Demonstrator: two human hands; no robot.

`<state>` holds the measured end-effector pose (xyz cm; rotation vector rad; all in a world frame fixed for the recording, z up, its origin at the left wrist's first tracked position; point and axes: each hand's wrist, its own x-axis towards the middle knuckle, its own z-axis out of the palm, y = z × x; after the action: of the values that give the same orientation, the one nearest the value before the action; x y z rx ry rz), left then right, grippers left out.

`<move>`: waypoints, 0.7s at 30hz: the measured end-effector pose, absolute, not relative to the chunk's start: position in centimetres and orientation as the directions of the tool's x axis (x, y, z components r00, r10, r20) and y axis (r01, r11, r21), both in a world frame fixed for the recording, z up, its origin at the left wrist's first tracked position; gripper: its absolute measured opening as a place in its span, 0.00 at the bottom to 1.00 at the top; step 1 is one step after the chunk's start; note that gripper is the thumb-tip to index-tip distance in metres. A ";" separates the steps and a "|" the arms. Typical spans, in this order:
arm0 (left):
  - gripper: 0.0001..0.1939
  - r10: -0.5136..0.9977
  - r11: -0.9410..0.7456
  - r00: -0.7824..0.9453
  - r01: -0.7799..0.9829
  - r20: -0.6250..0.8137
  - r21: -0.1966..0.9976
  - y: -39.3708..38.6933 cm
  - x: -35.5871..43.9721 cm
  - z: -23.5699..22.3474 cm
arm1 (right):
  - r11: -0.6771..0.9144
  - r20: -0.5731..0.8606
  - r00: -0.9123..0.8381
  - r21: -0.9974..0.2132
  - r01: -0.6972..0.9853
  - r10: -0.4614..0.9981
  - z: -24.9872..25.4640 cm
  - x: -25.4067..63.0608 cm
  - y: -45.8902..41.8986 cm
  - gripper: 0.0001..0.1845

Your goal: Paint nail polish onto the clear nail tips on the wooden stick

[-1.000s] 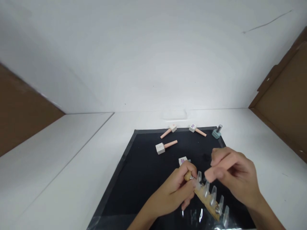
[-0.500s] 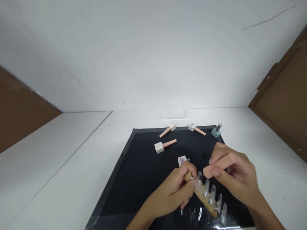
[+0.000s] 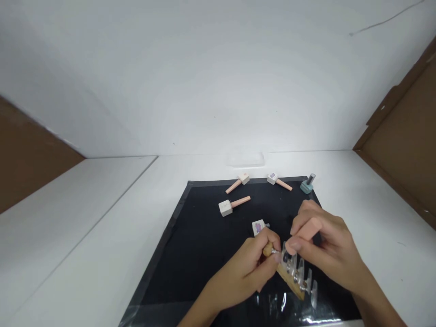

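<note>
While gripping one end of a wooden nail-tip stand in the left hand over the black mat, pinches a peach polish-bottle cap in the right hand, between two and three o'clock from the left hand. In the head view, has just tilted the cap and shifted it toward nine o'clock, bringing it to the first clear nail tip. Suggests close work there; cannot tell contact, with any brush hidden. Leaves beyond the left hand a white polish bottle at twelve, three peach-capped bottles around eleven to twelve, a teal bottle at one.
</note>
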<state>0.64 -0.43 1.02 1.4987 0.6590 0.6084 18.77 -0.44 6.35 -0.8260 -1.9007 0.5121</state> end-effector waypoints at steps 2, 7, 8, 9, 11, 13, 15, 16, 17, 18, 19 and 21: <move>0.11 0.727 -0.020 0.686 0.043 -0.015 0.999 -0.4 0.7 1.0 | 0.686 0.632 -0.269 -0.655 0.317 0.727 6.3 18.8 -0.4 0.13; 0.08 0.727 -0.088 0.687 0.064 0.020 0.994 -0.3 1.0 1.1 | 0.703 0.619 -0.335 -0.647 0.296 0.711 6.1 18.9 -0.4 0.17; 0.07 0.731 -0.095 0.683 0.077 0.017 0.993 -0.3 1.0 1.1 | 0.690 0.617 -0.309 -0.645 0.329 0.724 6.1 19.0 -0.5 0.16; 0.07 0.735 -0.097 0.678 0.086 0.013 0.992 -0.4 1.0 1.1 | 0.681 0.620 -0.283 -0.645 0.347 0.732 6.0 19.0 -0.5 0.16; 0.07 0.738 -0.097 0.674 0.100 0.004 0.990 -0.4 1.0 1.0 | 0.692 0.634 -0.278 -0.651 0.312 0.722 5.8 19.1 -0.5 0.15; 0.08 0.732 -0.101 0.681 0.108 0.000 0.989 -0.4 1.0 1.0 | 0.699 0.616 -0.332 -0.657 0.282 0.714 5.7 19.2 -0.5 0.16; 0.08 0.732 -0.108 0.681 0.124 -0.005 0.986 -0.5 1.0 0.9 | 0.684 0.587 -0.354 -0.658 0.317 0.728 5.7 19.2 -0.6 0.17; 0.07 0.736 -0.116 0.677 0.135 -0.007 0.984 -0.5 0.9 0.9 | 0.670 0.584 -0.329 -0.654 0.350 0.742 5.7 19.2 -0.6 0.16; 0.07 0.740 -0.120 0.673 0.144 -0.008 0.982 -0.5 1.0 0.9 | 0.663 0.593 -0.298 -0.649 0.373 0.748 5.7 19.2 -0.6 0.15; 0.06 0.743 -0.123 0.669 0.146 -0.006 0.982 -0.5 1.0 0.9 | 0.667 0.608 -0.277 -0.646 0.371 0.744 5.7 19.2 -0.6 0.14; 0.06 0.742 -0.126 0.670 0.143 -0.002 0.982 -0.5 1.0 1.0 | 0.681 0.622 -0.279 -0.643 0.351 0.731 5.8 19.2 -0.6 0.14; 0.07 0.736 -0.129 0.677 0.131 0.006 0.983 -0.5 1.1 1.0 | 0.703 0.618 -0.337 -0.642 0.306 0.711 5.9 19.2 -0.6 0.16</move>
<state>1.10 -0.46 1.01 1.6460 0.7172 0.6036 19.25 -0.56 5.92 -0.7861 -1.9285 0.5170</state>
